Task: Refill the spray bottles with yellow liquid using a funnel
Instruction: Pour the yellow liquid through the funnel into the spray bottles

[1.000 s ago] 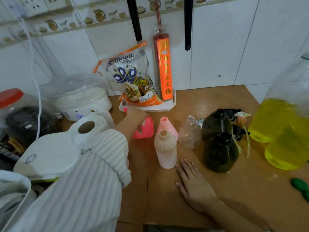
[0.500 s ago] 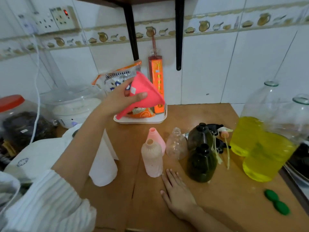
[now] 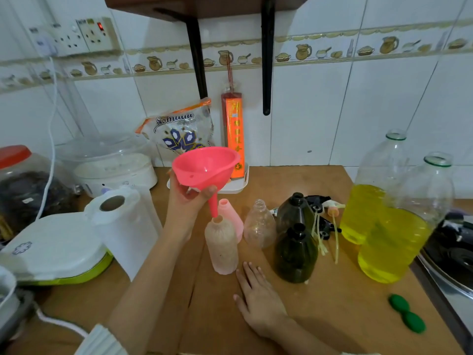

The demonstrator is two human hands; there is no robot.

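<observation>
Funnel (image 3: 204, 163), pink, gripped at its bowl by left hand (image 3: 188, 198), spout tip at the mouth of the near pale pink bottle (image 3: 222, 245). Right hand (image 3: 258, 301) lies flat on bench (image 3: 332, 316), fingers straight, holding nothing, just beside that bottle's base.

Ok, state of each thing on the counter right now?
Funnel: held by left hand, spout just above front pink bottle.
Front pink bottle: uncapped, upright.
Clear bottle: uncapped, empty.
Dark bottles: uncapped.
Yellow-liquid jugs: open, partly full.
Green caps: off.
Right hand: flat on counter.
</observation>
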